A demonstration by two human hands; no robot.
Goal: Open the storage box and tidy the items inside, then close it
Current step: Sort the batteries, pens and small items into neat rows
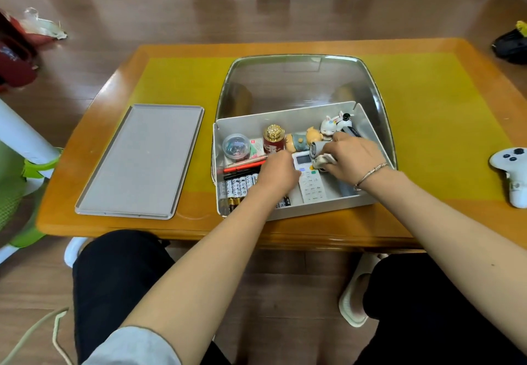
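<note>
The box [291,125] sits open on the desk [427,125], its clear lid [299,79] tipped back behind it, and a grey tray [139,162] lies to its left. Both hands are inside the box. The left hand [278,175] rests knuckles-up beside the remote [310,182], over the batteries [238,187] and pens [242,166]; whether it grips anything cannot be told. The right hand [353,157] is closed on a small pale figure [322,160], near the toys [333,126] in the far corner.
</note>
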